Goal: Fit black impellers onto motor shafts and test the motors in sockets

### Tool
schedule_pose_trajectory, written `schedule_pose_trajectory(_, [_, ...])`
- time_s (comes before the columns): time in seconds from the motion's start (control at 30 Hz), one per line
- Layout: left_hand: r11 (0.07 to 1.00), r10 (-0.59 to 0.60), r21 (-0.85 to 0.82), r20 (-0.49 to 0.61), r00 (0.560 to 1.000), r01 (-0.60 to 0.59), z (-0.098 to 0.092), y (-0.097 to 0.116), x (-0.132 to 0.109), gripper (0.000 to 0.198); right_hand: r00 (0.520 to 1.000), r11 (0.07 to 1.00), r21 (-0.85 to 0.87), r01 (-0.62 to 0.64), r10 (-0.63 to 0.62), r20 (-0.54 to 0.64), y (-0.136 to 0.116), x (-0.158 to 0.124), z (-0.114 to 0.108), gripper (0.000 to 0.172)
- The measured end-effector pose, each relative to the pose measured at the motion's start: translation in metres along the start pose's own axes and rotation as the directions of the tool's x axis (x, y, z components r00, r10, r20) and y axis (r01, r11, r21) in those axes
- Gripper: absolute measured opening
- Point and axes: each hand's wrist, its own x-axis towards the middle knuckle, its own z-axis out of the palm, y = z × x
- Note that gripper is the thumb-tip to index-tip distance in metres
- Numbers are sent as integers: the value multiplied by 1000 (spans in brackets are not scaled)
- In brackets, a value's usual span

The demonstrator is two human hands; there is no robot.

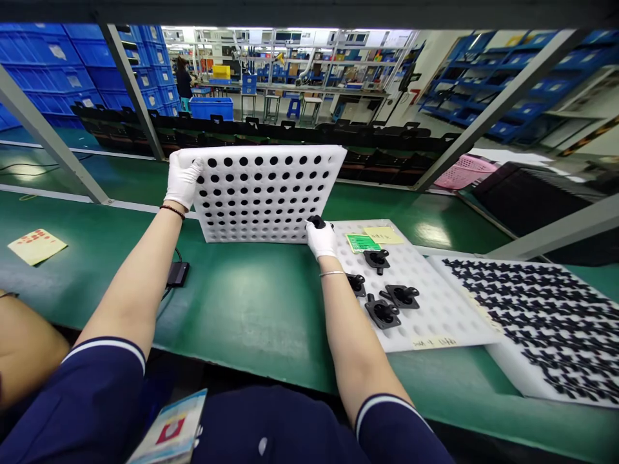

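A white foam sheet point(264, 193) with rows of round holes is tilted up above the green bench. My left hand point(182, 180), in a white glove, grips its upper left corner. My gloved right hand point(322, 238) is closed at the sheet's lower right, with a black part point(316, 222) at its fingertips. To the right lies another white foam tray point(435, 316), bearing several black flanged parts point(403, 295), a green card point(362, 243) and a yellow note point(384, 235).
A foam tray point(517, 374) full of small black parts lies at the right. A black device point(178, 274) with a cable and a yellow paper point(37, 247) are at the left. Metal posts stand along the bench. Another person's arm point(29, 348) shows at the left edge.
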Motion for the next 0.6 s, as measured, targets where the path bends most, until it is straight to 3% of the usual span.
schedule_pose_trajectory(0.37, [999,42,7,6,999,-42,-1,-4,-1,93,998,999,3,36,-36,49,-5,16,7,30])
schedule_pose_trajectory(0.6, [998,55,-17,-7,998,-55,-4,-3,-5,90,998,998,-32,46,-45,46,-9,-10,5,35])
